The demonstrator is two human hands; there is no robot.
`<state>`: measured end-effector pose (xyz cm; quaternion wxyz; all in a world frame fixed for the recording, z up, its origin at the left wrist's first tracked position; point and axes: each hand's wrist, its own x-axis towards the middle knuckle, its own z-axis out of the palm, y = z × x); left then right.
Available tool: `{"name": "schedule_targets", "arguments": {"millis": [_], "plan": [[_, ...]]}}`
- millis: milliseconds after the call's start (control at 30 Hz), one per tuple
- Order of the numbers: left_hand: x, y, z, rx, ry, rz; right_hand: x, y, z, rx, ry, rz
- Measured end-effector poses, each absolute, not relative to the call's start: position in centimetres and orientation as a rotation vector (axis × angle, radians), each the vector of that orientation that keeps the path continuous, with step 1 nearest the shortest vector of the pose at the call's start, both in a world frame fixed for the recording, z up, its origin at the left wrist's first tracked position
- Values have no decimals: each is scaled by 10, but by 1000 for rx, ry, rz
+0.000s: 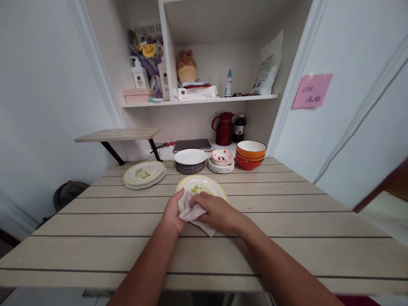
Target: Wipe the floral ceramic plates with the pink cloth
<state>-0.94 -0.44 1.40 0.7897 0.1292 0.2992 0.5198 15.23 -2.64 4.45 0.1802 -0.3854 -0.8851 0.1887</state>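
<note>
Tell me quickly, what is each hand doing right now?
Left hand: holding the plate at its left edge.
Right hand: closed on a pale cloth over the plate.

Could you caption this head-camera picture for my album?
Left hand gripping a yellow-rimmed plate, right hand holding a pale cloth against it, stacked bowls beyond.

2 hands [174, 211] [219, 212], 1 cloth [191, 213], 3 plt stks [144, 174] [190, 160] [220, 169]

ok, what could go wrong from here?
The plate could slip: the left hand grips only its left edge while the right hand holds a cloth against it. The cloth's loose end might catch under the plate. A forward push could bump the white-topped stack just beyond.
</note>
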Motion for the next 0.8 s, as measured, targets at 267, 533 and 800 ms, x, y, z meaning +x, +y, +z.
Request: {"name": "schedule_targets", "arguments": {"millis": [267,533,800], "plan": [[-4,-7,19,308,674,1161,163,-17,41,-1391,-2459,424],[-3,-8,22,302,694,1163,174,-18,45,-1285,-2581,508],[-5,-9,22,287,776,1139,152,-24,39,-1026,-2507,526]]}}
